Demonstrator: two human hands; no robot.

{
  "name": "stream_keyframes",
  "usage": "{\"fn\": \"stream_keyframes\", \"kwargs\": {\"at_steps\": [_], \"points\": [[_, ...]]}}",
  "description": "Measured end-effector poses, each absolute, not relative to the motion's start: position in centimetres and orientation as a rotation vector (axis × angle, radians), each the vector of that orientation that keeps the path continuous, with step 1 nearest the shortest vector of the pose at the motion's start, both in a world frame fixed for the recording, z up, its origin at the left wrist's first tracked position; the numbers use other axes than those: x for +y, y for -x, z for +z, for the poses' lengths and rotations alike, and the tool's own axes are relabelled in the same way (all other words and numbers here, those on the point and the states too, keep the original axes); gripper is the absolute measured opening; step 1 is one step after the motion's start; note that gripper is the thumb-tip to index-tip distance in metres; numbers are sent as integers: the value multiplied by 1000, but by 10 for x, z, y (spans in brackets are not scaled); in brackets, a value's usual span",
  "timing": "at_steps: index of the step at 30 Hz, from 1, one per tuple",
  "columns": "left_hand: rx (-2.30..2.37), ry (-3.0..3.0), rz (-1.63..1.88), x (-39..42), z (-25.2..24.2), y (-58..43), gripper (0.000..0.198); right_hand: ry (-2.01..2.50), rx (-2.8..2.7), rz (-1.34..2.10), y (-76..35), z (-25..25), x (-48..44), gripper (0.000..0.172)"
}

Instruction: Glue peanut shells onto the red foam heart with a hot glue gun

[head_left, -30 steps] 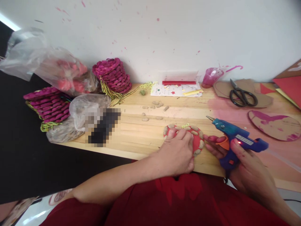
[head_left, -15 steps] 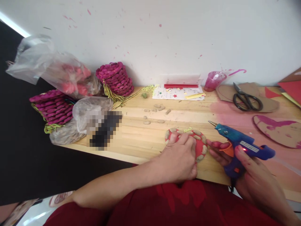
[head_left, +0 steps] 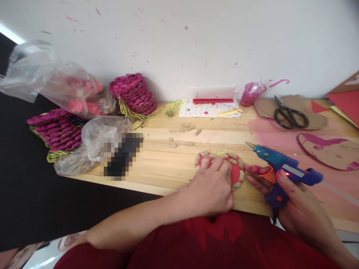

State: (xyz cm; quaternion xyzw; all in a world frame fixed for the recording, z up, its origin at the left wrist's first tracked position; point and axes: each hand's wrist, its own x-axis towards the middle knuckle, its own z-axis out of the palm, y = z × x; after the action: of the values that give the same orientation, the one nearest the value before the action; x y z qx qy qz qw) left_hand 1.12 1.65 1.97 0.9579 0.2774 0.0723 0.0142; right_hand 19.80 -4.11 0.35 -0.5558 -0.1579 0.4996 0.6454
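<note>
My left hand lies on a small red heart rimmed with peanut shells, pressing it onto the wooden table near the front edge. A short yellow thread loop sticks out at the heart's top. My right hand grips a blue glue gun with an orange trigger just right of the heart. Its metal nozzle points left and up, off the heart. A red light glows on the gun's body.
Loose peanut shells lie behind the heart. At the left are clear plastic bags and stacks of magenta pieces. Black scissors on cardboard, a pink cup, a star sheet and a painted cardboard heart sit toward the back right.
The hands, heart and glue gun keep the same pose. Only the camera view has shifted slightly.
</note>
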Motion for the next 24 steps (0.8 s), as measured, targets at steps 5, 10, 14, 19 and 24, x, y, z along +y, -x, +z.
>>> {"fn": "stream_keyframes", "kwargs": {"at_steps": [5,10,14,19,24], "points": [[863,-2973,190,16,19,-12,46,1289,-366,1145,-195,8,-40,35],[880,-2972,177,16,20,-13,50,1235,-383,1179,-193,15,-40,35],[885,-2971,169,15,20,-13,46,1197,-381,1196,-195,13,-42,33],[893,-2946,174,15,22,-13,44,1201,-380,1189,-195,10,-43,34],[863,-2933,166,15,26,-12,45,1218,-376,1175,-192,15,-40,34]]}}
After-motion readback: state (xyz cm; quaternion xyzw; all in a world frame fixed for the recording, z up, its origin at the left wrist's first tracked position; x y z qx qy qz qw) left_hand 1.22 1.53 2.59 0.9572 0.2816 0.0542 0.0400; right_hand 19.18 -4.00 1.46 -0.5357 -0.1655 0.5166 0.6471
